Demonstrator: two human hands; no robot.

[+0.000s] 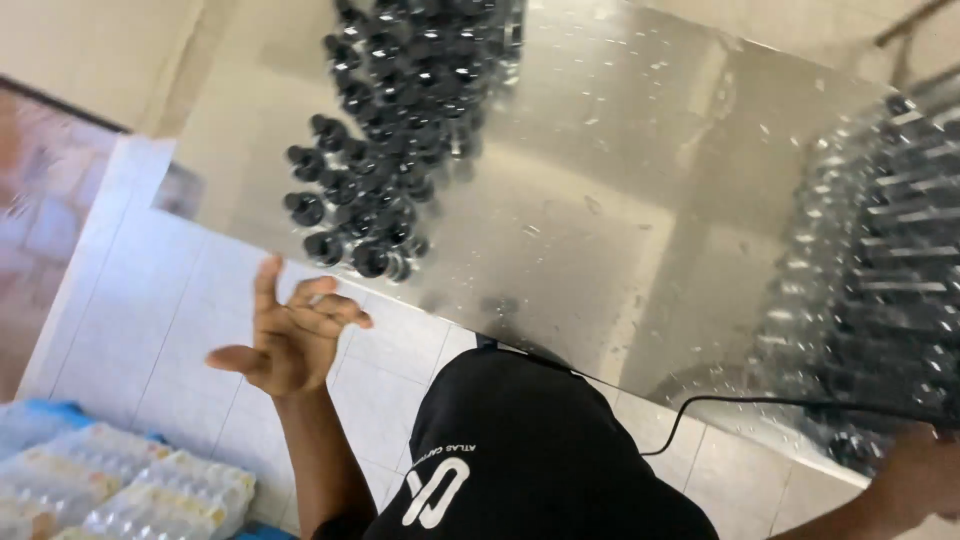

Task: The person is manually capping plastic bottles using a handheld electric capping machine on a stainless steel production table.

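The left hand (290, 340) is hovering over the white tiled floor (180, 300), fingers (335, 305) apart and loosely curled, holding nothing. The cluster of dark-capped clear plastic bottles (385, 150) is standing on the wet stainless-steel tabletop (600, 200), just beyond those fingers, not touching. The right hand (925, 475) is sitting at the frame edge beside a black cable (760, 402); its finger position cannot be determined.

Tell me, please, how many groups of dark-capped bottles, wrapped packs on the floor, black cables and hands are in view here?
Groups of dark-capped bottles on the steel table: 2, far cluster and right rows
Wrapped packs on the floor: at least 2, cut off by the frame
Black cable: 1
Hands: 2, left hand, right hand
Total: 7
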